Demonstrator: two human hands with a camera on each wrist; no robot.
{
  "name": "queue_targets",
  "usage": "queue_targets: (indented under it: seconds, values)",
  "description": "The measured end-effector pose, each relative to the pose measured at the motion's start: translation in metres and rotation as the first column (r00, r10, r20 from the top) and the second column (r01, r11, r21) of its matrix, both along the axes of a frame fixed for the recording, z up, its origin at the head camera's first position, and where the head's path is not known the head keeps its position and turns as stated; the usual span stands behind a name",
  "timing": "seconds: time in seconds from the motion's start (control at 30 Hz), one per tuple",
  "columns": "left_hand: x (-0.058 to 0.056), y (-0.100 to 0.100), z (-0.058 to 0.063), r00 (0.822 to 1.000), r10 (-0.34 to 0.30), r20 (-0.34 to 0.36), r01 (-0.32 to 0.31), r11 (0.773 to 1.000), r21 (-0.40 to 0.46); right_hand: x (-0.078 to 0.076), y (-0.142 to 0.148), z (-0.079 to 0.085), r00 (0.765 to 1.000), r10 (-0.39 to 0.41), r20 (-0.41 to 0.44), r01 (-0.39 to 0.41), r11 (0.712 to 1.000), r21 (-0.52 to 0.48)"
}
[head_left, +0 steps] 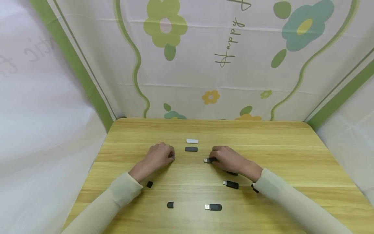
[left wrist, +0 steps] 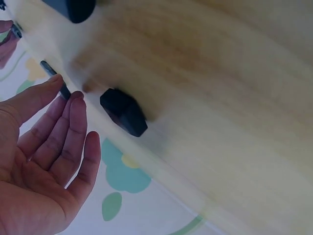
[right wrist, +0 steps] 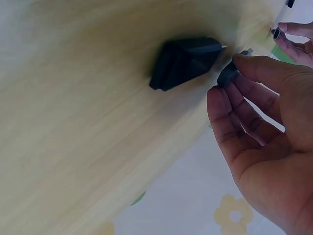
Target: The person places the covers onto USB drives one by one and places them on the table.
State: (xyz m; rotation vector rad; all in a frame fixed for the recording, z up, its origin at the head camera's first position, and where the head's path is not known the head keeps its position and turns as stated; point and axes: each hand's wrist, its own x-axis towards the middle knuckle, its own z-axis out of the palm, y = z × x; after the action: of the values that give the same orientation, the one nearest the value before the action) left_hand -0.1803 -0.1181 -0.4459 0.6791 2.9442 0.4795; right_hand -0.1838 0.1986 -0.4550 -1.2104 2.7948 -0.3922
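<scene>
My left hand (head_left: 159, 155) pinches a small dark grey cap (head_left: 172, 157) between thumb and fingers, mostly covered in the head view. The right wrist view shows the cap's hollow end (right wrist: 277, 33). A dark USB flash drive (head_left: 209, 160) is pinched in my right hand (head_left: 229, 159), its bare metal plug pointing left toward the cap. Cap and drive are apart. In the right wrist view the drive (right wrist: 228, 73) sits between thumb and fingertips. Beyond the hands lie a closed grey USB stick (head_left: 191, 149) and a white one (head_left: 192, 141).
Nearer on the wooden table (head_left: 187, 178) lie a square black cap (head_left: 149, 184), a rounded black cap (head_left: 170, 204) and two uncapped USB drives (head_left: 232, 184). Black pieces beside the right wrist (head_left: 232, 173) and the right sleeve (head_left: 255, 188) are partly hidden. A printed cloth (head_left: 187, 71) hangs behind.
</scene>
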Motion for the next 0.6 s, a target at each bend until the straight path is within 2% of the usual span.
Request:
queue_targets:
  seconds: [0.27, 0.6]
  values:
    - [0.002, 0.007, 0.002, 0.999, -0.034, -0.017, 0.034, 0.999, 0.013, -0.001, -0.005, 0.006, 1.0, 0.003, -0.003, -0.003, 1.0, 0.005]
    - [0.005, 0.021, 0.005, 0.997, -0.067, -0.038, 0.069, 0.997, 0.044, -0.001, -0.018, 0.011, 0.996, 0.06, -0.062, -0.061, 0.998, -0.013]
